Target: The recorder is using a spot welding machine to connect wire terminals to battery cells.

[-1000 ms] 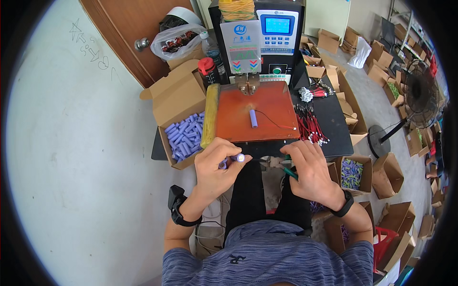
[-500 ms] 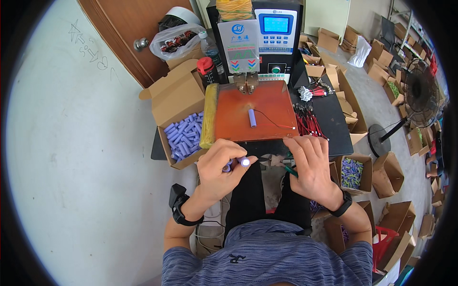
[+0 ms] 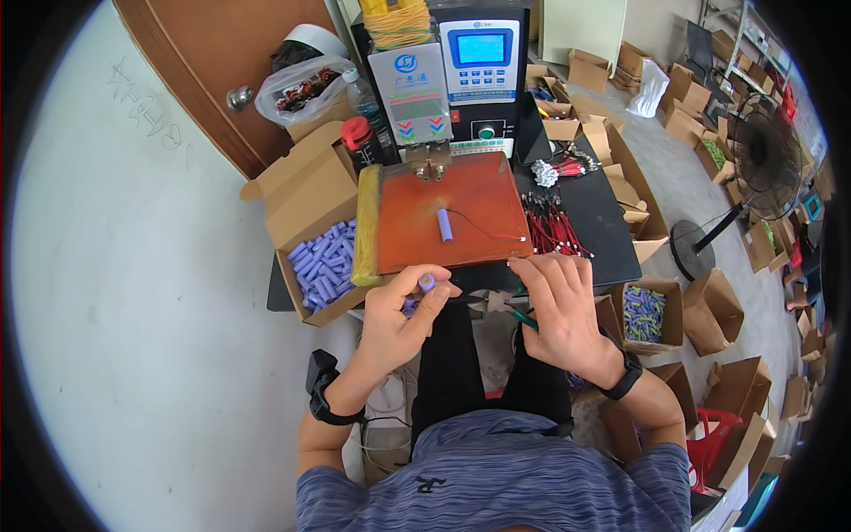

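Observation:
My left hand (image 3: 403, 310) is closed around purple cylindrical battery cells. One cell (image 3: 427, 283) stands end-up between thumb and fingers, and part of another cell (image 3: 409, 305) shows lower in the palm. Green-handled pliers (image 3: 524, 319) sit in my right hand (image 3: 558, 306), their jaws pointing left toward my left hand. The curled fingers hide most of the grip. Both hands are just off the near edge of an orange-brown board (image 3: 408, 239). A single purple cell (image 3: 445, 225) with a thin dark wire attached rests on that board.
A spot welder (image 3: 483, 80) stands behind the board, its electrodes (image 3: 430, 164) overhanging the far edge. An open carton (image 3: 292, 191) of purple cells is at left, beside a yellow roll (image 3: 365, 235). Red-and-black wire leads (image 3: 554, 226) lie right. Cartons and a fan (image 3: 767, 164) stand farther right.
The whole view has shifted, so the bench appears farther left. In my left hand the front cell has turned more upright, and its end is no longer bright white. My right hand keeps the pliers.

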A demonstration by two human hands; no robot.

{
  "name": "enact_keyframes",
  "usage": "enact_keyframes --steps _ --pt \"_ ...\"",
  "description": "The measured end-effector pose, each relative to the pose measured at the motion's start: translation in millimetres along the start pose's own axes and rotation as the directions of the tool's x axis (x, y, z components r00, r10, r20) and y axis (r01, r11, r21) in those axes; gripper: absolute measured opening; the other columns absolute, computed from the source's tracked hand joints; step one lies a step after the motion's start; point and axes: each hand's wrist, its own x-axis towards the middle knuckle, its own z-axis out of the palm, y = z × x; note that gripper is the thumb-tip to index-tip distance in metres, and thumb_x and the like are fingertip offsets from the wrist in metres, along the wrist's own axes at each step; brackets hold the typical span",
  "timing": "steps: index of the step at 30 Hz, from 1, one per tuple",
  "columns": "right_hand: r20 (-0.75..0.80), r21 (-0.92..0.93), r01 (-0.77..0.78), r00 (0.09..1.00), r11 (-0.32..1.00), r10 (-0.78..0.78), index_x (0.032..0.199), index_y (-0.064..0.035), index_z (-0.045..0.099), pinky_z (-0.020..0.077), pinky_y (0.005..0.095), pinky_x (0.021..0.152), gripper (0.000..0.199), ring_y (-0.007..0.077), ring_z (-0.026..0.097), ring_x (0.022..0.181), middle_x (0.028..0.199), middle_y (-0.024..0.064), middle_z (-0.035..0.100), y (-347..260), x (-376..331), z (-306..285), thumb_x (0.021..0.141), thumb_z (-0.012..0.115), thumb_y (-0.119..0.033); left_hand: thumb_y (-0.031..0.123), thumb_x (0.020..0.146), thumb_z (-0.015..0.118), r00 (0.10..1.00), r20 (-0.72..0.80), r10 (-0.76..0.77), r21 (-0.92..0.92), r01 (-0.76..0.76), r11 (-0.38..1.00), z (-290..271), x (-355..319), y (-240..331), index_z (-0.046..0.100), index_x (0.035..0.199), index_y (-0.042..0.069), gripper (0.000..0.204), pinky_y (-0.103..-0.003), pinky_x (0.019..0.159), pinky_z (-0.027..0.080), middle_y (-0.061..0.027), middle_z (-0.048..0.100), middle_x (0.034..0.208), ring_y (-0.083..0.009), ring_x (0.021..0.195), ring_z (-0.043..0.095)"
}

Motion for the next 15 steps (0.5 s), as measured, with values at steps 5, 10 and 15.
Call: enact_keyframes --steps 5,10,15 --pt "0.038 0.072 -0.052 0.998 0.996 0.050 0.120 0.0045 0.050 0.0366 0.0433 0.085 0.066 0.0328 0.052 0.099 0.109 0.0155 0.054 1.5 -2.8 -1.8 0.055 0.062 0.002 0.004 0.086 0.067 0.992 0.064 0.110 0.095 -0.116 0.989 -1.3 3.0 -4.0 0.065 0.098 0.000 0.013 -0.019 0.053 0.038 -0.0034 0.065 0.077 -0.0037 0.058 0.052" --pt "0.225 0.354 -0.179 0.969 0.918 0.103 0.126 0.0020 0.045 0.0370 0.0421 0.088 0.071 0.0351 0.050 0.105 0.113 0.0171 0.054 5.8 -7.2 -2.7 0.057 0.057 0.008 -0.001 0.080 0.069 0.965 0.101 0.242 0.165 -0.257 0.952 4.2 8.7 4.0 0.068 0.098 0.000 0.018 -0.023 0.057 0.041 -0.0048 0.062 0.073 -0.0094 0.064 0.055" --pt "0.324 0.498 -0.250 0.942 0.830 0.089 0.129 0.0020 0.043 0.0361 0.0408 0.095 0.071 0.0340 0.049 0.112 0.118 0.0176 0.053 4.9 -7.7 -0.4 0.060 0.052 0.009 -0.001 0.078 0.070 0.937 0.119 0.330 0.190 -0.348 0.918 5.9 11.6 2.0 0.068 0.103 0.004 0.026 -0.024 0.051 0.040 -0.0049 0.059 0.070 -0.0107 0.055 0.050"
